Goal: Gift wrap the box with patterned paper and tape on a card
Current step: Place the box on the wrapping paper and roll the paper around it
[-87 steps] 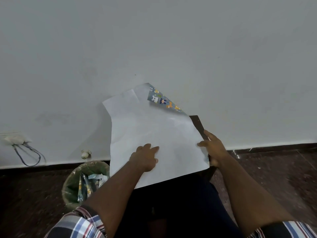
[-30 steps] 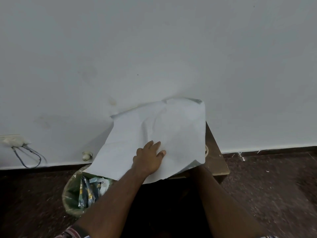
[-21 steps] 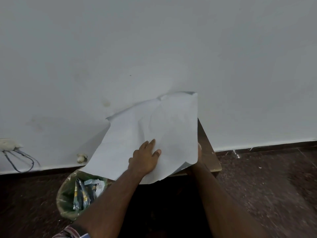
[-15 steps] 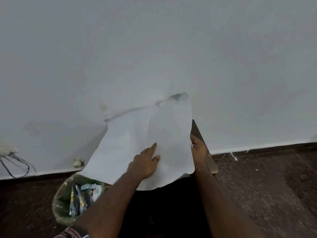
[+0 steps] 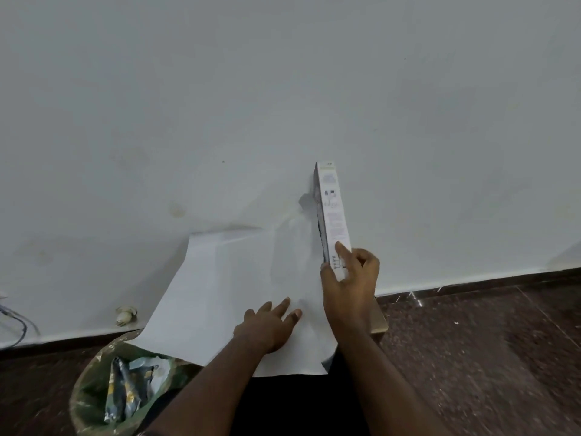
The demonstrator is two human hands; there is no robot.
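The wrapping paper (image 5: pixel 226 287) lies white side up over a small wooden table (image 5: pixel 379 322), its far edge curling up against the wall. My left hand (image 5: pixel 270 325) rests flat on the paper near its front edge, fingers straight. My right hand (image 5: pixel 349 281) grips the lower end of a long, thin white box (image 5: pixel 331 209), held on edge and raised above the paper's right side. The printed side of the paper is hidden underneath. No card or tape shows.
A green-lined waste bin (image 5: pixel 94 401) with wrappers stands on the floor at lower left, partly under the paper's corner. The white wall (image 5: pixel 283 89) rises right behind the table. Dark stone floor (image 5: pixel 487 357) spreads to the right. A wall fitting (image 5: pixel 125 314) sits low left.
My right hand came out from under the paper's right edge and now holds the white box up over it. The left hand has stayed pressed on the paper.
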